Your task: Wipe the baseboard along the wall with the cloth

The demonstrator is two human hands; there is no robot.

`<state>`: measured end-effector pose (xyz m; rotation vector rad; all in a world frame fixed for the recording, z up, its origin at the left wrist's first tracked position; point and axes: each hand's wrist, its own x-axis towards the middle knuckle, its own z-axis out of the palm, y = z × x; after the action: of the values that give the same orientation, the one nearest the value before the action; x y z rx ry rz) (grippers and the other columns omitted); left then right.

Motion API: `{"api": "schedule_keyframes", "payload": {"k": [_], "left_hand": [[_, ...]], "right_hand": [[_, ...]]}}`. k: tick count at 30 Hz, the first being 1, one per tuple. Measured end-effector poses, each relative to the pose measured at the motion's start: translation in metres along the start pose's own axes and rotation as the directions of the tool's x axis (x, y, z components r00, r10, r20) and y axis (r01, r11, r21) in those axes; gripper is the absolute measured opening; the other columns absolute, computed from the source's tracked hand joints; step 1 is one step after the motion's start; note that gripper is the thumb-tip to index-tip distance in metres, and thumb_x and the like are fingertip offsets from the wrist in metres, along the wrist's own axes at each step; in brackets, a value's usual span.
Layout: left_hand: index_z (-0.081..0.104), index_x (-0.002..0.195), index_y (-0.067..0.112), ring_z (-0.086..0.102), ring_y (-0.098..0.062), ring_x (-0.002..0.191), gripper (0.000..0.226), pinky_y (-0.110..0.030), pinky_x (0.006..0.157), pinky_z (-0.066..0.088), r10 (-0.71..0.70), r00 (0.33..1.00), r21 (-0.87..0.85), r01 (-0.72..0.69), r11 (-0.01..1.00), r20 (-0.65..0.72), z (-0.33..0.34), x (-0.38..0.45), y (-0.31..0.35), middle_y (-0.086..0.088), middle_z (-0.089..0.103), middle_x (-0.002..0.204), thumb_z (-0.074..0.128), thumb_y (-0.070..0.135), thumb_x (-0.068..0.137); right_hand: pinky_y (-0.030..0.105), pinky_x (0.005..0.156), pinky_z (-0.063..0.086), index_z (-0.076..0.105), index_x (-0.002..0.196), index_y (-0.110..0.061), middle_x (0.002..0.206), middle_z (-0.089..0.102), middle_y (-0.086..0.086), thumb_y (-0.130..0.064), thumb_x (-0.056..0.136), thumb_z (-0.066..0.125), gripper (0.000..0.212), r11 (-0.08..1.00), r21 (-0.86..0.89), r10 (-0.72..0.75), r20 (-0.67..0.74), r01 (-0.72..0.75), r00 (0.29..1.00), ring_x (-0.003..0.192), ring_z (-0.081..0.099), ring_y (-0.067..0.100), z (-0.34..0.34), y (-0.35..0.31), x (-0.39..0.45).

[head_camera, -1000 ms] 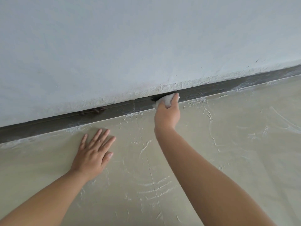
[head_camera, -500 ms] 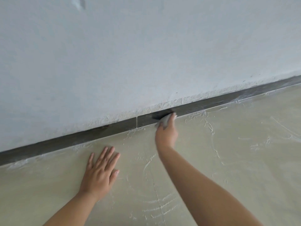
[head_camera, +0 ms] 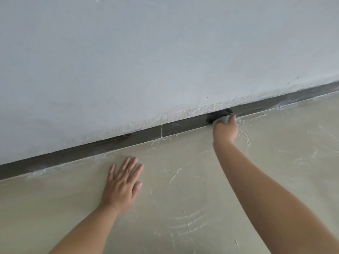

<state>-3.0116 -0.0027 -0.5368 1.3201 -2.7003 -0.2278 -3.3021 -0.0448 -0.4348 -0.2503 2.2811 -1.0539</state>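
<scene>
Dark grey baseboard strip [head_camera: 183, 123]: right hand [head_camera: 225, 131], grip clamped on crumpled pale cloth [head_camera: 222, 119], pressing it mid-run. Left hand [head_camera: 122, 186] flat, fingers spread, on beige floor [head_camera: 275, 162]. Judged partway: white residue remains toward both ends.

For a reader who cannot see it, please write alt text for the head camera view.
A person's right hand presses a crumpled cloth against a dark baseboard under a white wall. The left hand lies flat, fingers spread, on the beige floor, which is streaked with white smears.
</scene>
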Motion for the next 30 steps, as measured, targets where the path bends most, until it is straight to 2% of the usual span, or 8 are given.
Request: {"api": "schedule_keyframes", "payload": {"k": [3,9,13,19,22,25,27,30], "left_hand": [[0.04,0.127,0.017,-0.005,-0.006,0.142,0.051,-0.035,0.113,-0.002,0.007,1.0,-0.003,-0.007,1.0,-0.006,0.001,-0.001,-0.001,0.007,0.0,0.156,0.006,0.042,0.098],[0.044,0.125,0.016,-0.002,-0.006,0.142,0.051,-0.036,0.114,0.0,-0.01,1.0,-0.021,0.01,1.0,-0.009,0.0,0.001,-0.002,-0.007,0.048,0.132,0.009,0.042,0.098],[0.043,0.125,0.017,-0.005,-0.006,0.142,0.051,-0.035,0.113,-0.001,-0.011,1.0,-0.008,0.011,1.0,0.004,0.0,0.001,-0.003,-0.004,0.035,0.144,0.007,0.042,0.097],[0.042,0.125,0.018,-0.006,-0.005,0.141,0.051,-0.035,0.113,0.0,-0.032,0.999,-0.021,0.032,0.999,-0.006,0.001,0.001,-0.002,-0.01,0.056,0.129,0.006,0.042,0.097],[0.042,0.125,0.018,-0.007,-0.005,0.141,0.051,-0.034,0.113,-0.001,-0.033,0.999,-0.027,0.033,0.999,-0.007,0.002,0.0,-0.003,-0.011,0.055,0.129,0.006,0.043,0.097],[0.042,0.124,0.016,-0.007,-0.005,0.141,0.052,-0.034,0.113,-0.002,-0.034,0.999,-0.03,0.033,0.999,-0.01,0.003,0.0,-0.002,-0.011,0.056,0.128,0.006,0.043,0.097],[0.042,0.124,0.016,-0.007,-0.005,0.141,0.052,-0.033,0.113,-0.002,-0.03,1.0,-0.033,0.03,0.999,-0.003,0.002,0.0,-0.002,-0.012,0.056,0.128,0.006,0.042,0.097],[0.042,0.125,0.015,-0.007,-0.005,0.141,0.052,-0.032,0.113,-0.002,-0.017,1.0,-0.033,0.017,0.999,-0.007,0.001,0.001,-0.002,-0.014,0.056,0.128,0.006,0.042,0.097]], "right_hand": [[0.023,0.084,0.037,0.017,0.147,-0.016,0.138,0.046,0.012,0.003,0.092,0.032,0.06,0.999,0.034,0.005,-0.022,-0.004,1.0,0.121,0.048,0.027,0.001,-0.005,-0.005],[0.023,0.08,0.037,0.016,0.148,-0.019,0.129,0.053,0.014,-0.007,0.096,0.037,0.057,0.996,-0.051,-0.059,0.181,0.07,0.982,0.113,0.052,0.027,0.032,0.008,-0.057],[0.02,0.088,0.036,0.021,0.147,-0.017,0.133,0.051,0.01,-0.007,0.095,0.04,0.056,0.997,0.03,-0.069,0.145,0.066,0.987,0.118,0.05,0.024,0.027,0.0,-0.061],[0.009,0.063,0.029,0.018,0.147,-0.015,0.074,0.044,-0.013,-0.002,0.095,0.037,0.057,0.99,0.113,-0.103,0.155,0.086,0.983,0.084,0.041,0.009,0.032,-0.01,-0.081],[0.021,0.073,0.044,0.012,0.148,-0.017,0.104,0.057,0.005,-0.002,0.093,0.035,0.062,0.988,0.049,-0.151,0.226,0.144,0.962,0.078,0.048,0.01,0.055,0.003,-0.101],[0.035,0.114,0.025,0.001,0.149,-0.016,0.153,0.023,0.009,-0.005,0.096,0.034,0.063,0.986,0.073,-0.164,0.31,0.149,0.937,0.136,0.032,0.021,0.077,0.009,-0.119],[0.032,0.116,0.019,0.0,0.148,-0.014,0.156,0.013,0.006,-0.008,0.098,0.033,0.061,0.989,0.125,-0.116,0.323,0.08,0.939,0.143,0.017,0.02,0.084,0.008,-0.12],[0.036,0.111,0.029,0.003,0.149,-0.015,0.153,0.023,0.009,-0.009,0.097,0.031,0.059,0.992,0.128,-0.042,0.303,0.003,0.952,0.139,0.028,0.024,0.081,0.009,-0.104]]}}
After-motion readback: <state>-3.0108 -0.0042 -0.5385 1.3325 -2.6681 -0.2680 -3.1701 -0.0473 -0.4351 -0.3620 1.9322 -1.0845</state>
